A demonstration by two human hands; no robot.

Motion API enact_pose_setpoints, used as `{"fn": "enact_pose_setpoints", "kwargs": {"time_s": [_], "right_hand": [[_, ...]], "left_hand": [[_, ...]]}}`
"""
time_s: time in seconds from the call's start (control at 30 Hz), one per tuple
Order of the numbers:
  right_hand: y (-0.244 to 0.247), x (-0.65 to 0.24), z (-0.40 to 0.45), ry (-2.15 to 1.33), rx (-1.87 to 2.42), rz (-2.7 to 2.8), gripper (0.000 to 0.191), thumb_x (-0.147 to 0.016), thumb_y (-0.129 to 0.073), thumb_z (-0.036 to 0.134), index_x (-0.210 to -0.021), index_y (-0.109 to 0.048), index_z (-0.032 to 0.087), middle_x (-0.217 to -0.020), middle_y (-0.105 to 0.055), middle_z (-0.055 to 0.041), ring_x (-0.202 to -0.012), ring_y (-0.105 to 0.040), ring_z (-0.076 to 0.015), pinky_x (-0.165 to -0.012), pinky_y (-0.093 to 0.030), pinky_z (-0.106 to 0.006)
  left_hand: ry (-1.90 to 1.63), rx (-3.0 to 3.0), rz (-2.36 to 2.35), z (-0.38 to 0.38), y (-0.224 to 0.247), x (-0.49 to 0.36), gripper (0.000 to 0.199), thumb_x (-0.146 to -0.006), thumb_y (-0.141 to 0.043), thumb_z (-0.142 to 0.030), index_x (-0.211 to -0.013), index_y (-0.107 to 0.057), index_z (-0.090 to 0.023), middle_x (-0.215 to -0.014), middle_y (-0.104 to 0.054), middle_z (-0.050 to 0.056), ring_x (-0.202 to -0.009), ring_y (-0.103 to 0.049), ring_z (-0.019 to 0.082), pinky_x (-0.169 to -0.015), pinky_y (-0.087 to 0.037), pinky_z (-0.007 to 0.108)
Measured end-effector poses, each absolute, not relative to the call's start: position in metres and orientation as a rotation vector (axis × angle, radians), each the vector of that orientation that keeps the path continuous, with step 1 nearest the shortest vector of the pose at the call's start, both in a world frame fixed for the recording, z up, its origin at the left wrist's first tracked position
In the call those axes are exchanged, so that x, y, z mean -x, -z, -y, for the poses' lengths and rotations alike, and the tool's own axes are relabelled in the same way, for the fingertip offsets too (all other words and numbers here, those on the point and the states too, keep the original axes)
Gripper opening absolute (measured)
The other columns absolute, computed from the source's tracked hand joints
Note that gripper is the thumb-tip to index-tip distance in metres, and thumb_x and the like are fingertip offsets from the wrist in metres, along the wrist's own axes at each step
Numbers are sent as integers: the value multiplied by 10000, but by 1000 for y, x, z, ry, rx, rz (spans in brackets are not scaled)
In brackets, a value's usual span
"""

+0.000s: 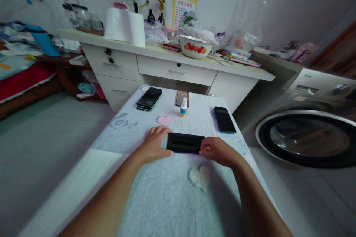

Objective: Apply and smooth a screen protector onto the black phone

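Observation:
A phone with a dark face (pixel 185 143) lies lengthwise across the cloth-covered table (pixel 167 196), between my two hands. My left hand (pixel 156 143) grips its left end, thumb at the near corner and fingers at the far corner. At the right end, my right hand (pixel 215 150) is closed over the phone's surface, its fingers curled; whatever it pinches is hidden. Beyond the phone stands a small white spray bottle (pixel 183 107) with a blue and yellow label. Behind the bottle lies a brownish phone or case (pixel 180 98).
Stacked dark phones (pixel 149 98) lie at the table's far left, and another phone (pixel 224 120) near its right edge. A white desk (pixel 178 67) holding a floral bowl (pixel 195 47) stands beyond. On the right is a washing machine (pixel 303 96); a bed (pixel 25 77) is at left.

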State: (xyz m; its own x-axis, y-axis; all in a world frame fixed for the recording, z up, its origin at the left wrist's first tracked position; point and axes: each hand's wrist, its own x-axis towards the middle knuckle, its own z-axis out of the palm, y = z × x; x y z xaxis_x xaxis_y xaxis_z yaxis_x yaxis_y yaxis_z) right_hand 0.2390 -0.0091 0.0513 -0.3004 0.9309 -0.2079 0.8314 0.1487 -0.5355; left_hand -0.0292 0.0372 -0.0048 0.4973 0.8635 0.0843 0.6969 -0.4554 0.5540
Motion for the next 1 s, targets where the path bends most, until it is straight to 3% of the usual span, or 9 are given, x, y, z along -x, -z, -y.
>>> {"fn": "enact_pose_setpoints", "kwargs": {"time_s": [0.4,1.0], "right_hand": [[-33,-246,13,-872,1708,2078,61,-759,-600,206,-756,-658,190,-721,-642,0,-663,-572,-132,-607,-390,-225],[-4,-252,-8,-435,1760,1922,154,-845,-566,269,-856,-699,191,-828,-616,-35,-792,-578,-159,-745,-419,-254]], "left_hand": [[-493,-2286,-1312,-36,4,27,634,-617,-681,-359,-1214,-486,-272,-1275,-483,36,-1179,-416,277,-1015,-349,413],[-469,-2272,-1312,-36,3,26,633,-637,-662,-367,-1236,-479,-275,-1300,-472,40,-1203,-402,280,-1032,-334,418]]}}
